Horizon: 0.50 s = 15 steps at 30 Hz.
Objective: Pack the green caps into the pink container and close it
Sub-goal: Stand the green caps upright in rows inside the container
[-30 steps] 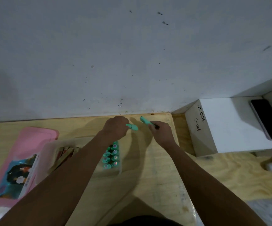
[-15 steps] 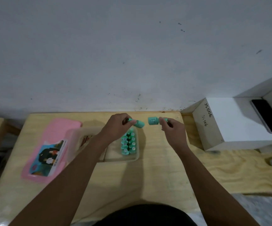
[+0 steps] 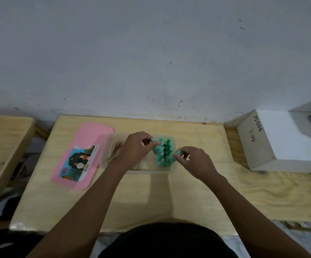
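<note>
Green caps (image 3: 165, 154) crowd the container (image 3: 151, 169); left hand (image 3: 134, 151) overlaps it, pink lid (image 3: 87, 138) beside.

Makeshift workroom: bare plywood tables (image 3: 169, 192) against a scuffed wall (image 3: 151, 53).

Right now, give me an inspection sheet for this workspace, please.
Surface: pale wooden table.
Job's things: open container with green caps upright in its right part; pink lid flat at its left.
Clutter: blurred brownish items in the container's left part.
Hands: left hand pinches a green cap above the container; right hand pinches another by its right side.
Cables: nothing seen.
Surroundings: white box marked JS006 right, second table left, spotted wall behind.
</note>
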### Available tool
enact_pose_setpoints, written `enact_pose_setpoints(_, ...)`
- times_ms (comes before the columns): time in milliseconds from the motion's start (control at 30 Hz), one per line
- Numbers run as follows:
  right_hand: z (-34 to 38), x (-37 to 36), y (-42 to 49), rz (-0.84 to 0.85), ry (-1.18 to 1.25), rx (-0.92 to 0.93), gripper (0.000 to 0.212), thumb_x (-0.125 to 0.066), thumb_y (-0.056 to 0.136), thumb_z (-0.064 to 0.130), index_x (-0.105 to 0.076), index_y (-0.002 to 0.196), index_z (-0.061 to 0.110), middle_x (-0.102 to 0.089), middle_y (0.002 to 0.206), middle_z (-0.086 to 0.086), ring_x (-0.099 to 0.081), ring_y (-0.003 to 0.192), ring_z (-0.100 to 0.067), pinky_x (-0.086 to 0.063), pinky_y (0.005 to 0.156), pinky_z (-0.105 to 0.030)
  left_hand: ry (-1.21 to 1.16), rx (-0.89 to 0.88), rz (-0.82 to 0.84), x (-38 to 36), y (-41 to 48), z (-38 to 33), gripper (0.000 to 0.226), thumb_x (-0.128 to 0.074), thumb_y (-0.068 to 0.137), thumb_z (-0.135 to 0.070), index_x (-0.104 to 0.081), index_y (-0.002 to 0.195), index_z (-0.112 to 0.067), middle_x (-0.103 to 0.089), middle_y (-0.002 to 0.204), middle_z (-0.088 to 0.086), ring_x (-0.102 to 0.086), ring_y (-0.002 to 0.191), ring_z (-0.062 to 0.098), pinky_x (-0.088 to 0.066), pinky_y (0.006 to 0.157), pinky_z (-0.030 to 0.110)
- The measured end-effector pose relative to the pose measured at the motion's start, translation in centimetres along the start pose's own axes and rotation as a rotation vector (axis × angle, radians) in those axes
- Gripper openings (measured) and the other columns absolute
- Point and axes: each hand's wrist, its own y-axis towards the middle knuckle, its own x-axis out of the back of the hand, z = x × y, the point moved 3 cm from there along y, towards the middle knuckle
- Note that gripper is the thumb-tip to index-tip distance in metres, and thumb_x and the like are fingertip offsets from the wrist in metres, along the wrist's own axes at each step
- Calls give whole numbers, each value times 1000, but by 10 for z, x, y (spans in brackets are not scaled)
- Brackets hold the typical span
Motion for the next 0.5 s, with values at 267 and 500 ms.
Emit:
enact_pose_setpoints(267, 12, -33, 13, 117, -450, 141, 31, -57, 88, 49, -72, 93, 23, -70, 90, 2, -62, 89, -20, -47, 78, -35, 45, 39, 96, -11, -14, 12, 26, -71, 77, -46, -70, 76, -20, -66, 62, -2, -48, 52, 7, -40, 51, 25)
enact_pose_setpoints(500, 12, -39, 13, 67, -458, 124, 24, -64, 82, 45, -72, 97, 28, -73, 91, 6, -61, 92, -17, -40, 82, -34, 66, 73, 160, -22, -20, 20, 20, -71, 78, -43, -68, 74, -24, -66, 63, 4, -47, 50, 8, -39, 51, 26)
